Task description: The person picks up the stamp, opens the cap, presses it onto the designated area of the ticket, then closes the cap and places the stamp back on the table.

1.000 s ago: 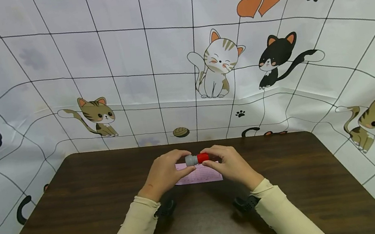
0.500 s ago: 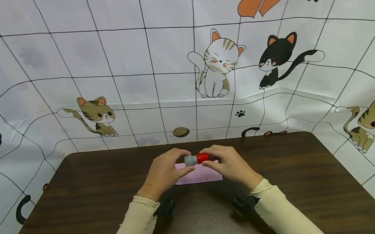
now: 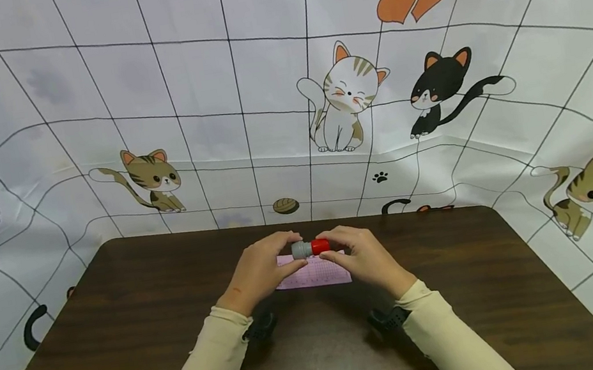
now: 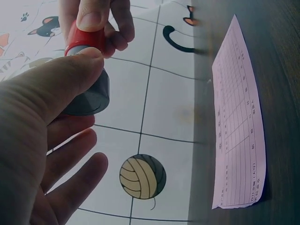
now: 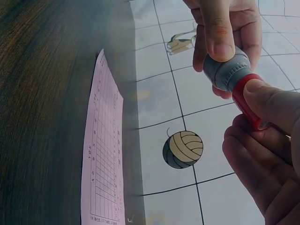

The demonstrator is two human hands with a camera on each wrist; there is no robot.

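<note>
Over the far part of the table, both hands hold a small cylindrical stamp [image 3: 311, 248] lying level between them. Its grey ridged cap [image 5: 226, 71] is wider than its red body [image 5: 245, 101], and the two parts are joined. My left hand [image 3: 261, 271] pinches the grey cap between thumb and fingers. From the other side, my right hand [image 3: 365, 259] pinches the red body; the right wrist view shows its thumb laid along the red. Beneath the hands a pink printed form [image 3: 317, 275] with a ruled grid lies on the table, partly covered by them in the head view.
The dark wooden table [image 3: 123, 342] ends at a white sheet [image 3: 199, 84] printed with grid lines and cartoon cats, which rises behind it and along the sides. A dark strap [image 3: 261, 328] sits at the left wrist and another strap [image 3: 390, 319] at the right.
The whole head view has shifted by a few pixels. Both hands keep the same grip on the stamp, and the form stays where it was.
</note>
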